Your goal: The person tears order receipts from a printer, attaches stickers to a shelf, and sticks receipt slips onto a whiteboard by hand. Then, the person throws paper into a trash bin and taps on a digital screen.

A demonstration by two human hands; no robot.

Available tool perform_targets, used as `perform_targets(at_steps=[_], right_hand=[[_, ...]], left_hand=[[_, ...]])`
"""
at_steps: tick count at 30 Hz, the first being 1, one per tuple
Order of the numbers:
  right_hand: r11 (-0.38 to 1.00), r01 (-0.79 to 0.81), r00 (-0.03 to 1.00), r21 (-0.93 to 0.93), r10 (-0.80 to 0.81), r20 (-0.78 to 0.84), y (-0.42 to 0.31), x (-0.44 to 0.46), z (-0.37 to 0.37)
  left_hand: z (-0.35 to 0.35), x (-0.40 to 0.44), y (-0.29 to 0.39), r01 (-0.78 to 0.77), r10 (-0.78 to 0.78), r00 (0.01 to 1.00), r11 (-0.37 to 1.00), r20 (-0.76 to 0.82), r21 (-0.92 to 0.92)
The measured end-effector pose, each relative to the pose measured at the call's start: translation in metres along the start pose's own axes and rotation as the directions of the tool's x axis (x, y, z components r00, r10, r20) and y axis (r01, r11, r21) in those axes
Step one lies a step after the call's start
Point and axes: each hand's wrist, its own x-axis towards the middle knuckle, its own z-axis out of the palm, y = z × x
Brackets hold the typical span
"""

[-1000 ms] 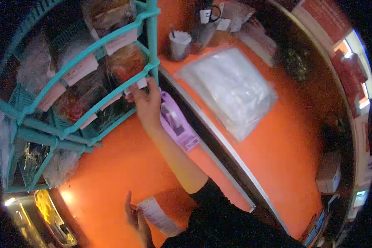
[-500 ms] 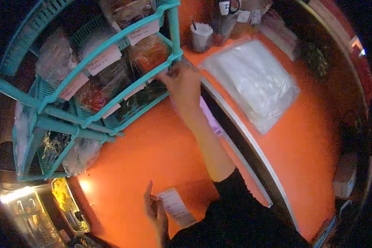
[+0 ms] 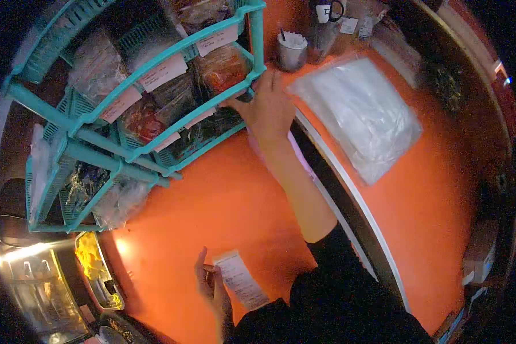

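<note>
My left hand [image 3: 213,285] is low in the view, its forefinger stretched up and the other fingers closed at the left edge of a printed paper slip [image 3: 242,281]. My right hand [image 3: 271,112] reaches up to the front right corner of a teal plastic rack [image 3: 200,103]. Its thumb stands apart from its fingers on either side of the corner, and part of the fingertips is hidden. Close by the thumb is a dark patch that I cannot make out. Clear bags with reddish contents [image 3: 221,70] lie in the rack above that hand.
A stack of clear plastic bags [image 3: 358,117] lies right of a dark gap with a white edge [image 3: 355,200] in the orange table [image 3: 195,212]. Behind it stand a white cup [image 3: 292,50] and a black-handled mug [image 3: 327,11]. A tray with yellow contents [image 3: 92,258] is at lower left.
The view has shifted, so the rack appears further right and higher. My right hand stays at the rack corner, less blurred, its fingers more spread. My left hand keeps the slip.
</note>
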Motion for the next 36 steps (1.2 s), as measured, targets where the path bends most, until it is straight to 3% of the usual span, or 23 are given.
perform_targets(at_steps=[8, 14, 17, 19, 21, 23, 25, 26, 28, 32, 36], right_hand=[[1.000, 0.028, 0.996, -0.002, -0.028, 0.089, 0.007, 0.008, -0.005], [0.993, 0.101, 0.995, -0.064, -0.099, 0.021, 0.033, 0.025, -0.020], [0.958, 0.246, 0.960, 0.146, -0.261, 0.102, 0.016, 0.010, -0.050], [0.869, 0.035, 0.896, 0.494, -0.246, 0.370, -0.012, -0.029, -0.075], [0.753, -0.212, 0.713, 0.623, -0.317, 0.626, -0.027, -0.081, -0.099], [0.705, -0.385, 0.547, 0.595, -0.345, 0.763, -0.023, -0.136, -0.116], [0.666, -0.608, 0.346, 0.432, -0.268, 0.899, -0.028, -0.158, -0.144], [0.667, -0.608, 0.340, 0.432, -0.273, 0.900, -0.028, -0.171, -0.149], [0.561, -0.602, 0.469, 0.568, -0.327, 0.820, -0.026, -0.197, -0.151], [0.516, -0.661, 0.518, 0.545, -0.212, 0.829, -0.032, -0.220, -0.157], [0.568, -0.576, 0.590, 0.587, -0.209, 0.780, -0.037, -0.219, -0.162]], left_hand=[[0.000, -0.010, -0.004, 0.023, -0.024, 0.999, 0.999, -0.022, -0.041], [-0.006, -0.010, -0.004, 0.002, -0.004, 0.999, 0.999, -0.049, -0.044], [-0.005, -0.005, -0.002, -0.060, 0.054, 0.993, 0.996, -0.106, -0.059], [0.004, 0.000, 0.019, -0.111, 0.101, 0.986, 0.991, -0.135, -0.069], [0.002, 0.003, 0.012, -0.121, 0.102, 0.981, 0.987, -0.165, -0.107], [0.005, 0.001, 0.020, -0.091, 0.060, 0.982, 0.981, -0.177, -0.173], [0.009, -0.001, 0.030, -0.057, 0.011, 0.979, 0.975, -0.206, -0.216], [0.009, -0.001, 0.031, -0.027, -0.032, 0.974, 0.965, -0.222, -0.260], [0.010, -0.001, 0.029, -0.016, -0.054, 0.971, 0.958, -0.235, -0.285], [0.005, -0.005, 0.022, 0.010, -0.105, 0.972, 0.913, -0.211, -0.408], [-0.005, -0.008, 0.017, 0.072, -0.165, 0.978, 0.843, -0.129, -0.533]])
